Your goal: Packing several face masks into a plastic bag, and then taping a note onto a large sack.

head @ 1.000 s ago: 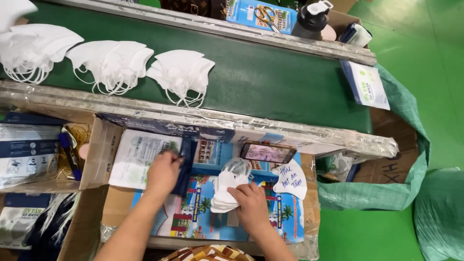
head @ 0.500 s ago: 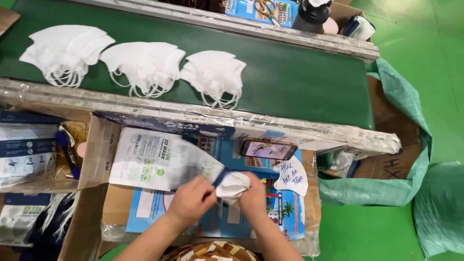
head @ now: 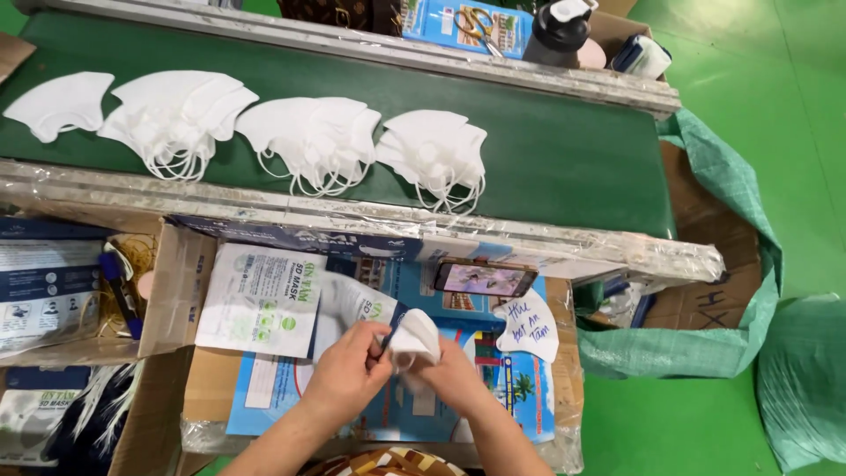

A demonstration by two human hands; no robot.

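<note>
Nearest the camera, the left hand (head: 348,375) pinches the open mouth of a printed pouch (head: 352,304), while the right hand (head: 454,379) grips a small stack of folded white masks (head: 414,339) and presses its leading edge into that opening; both hands are clenched on what they hold, neither one free. The stack sits between the two hands, just above the blue printed sheet (head: 458,388) that covers the cardboard work surface. To do this well, in my judgement, the left fingers should hold the mouth wide and flat, and the right hand should keep the masks squared together so the ear loops do not snag on the pouch lip. A gentle, straight push along the length of the pouch looks safer than a twist. Just beyond the hands lie a flat pile of like pouches (head: 260,300), a phone (head: 483,278) and a single mask with handwriting (head: 529,326). Farther off, the green conveyor belt (head: 564,150) carries several fanned heaps of white masks (head: 317,141), well apart from the hands.
</note>
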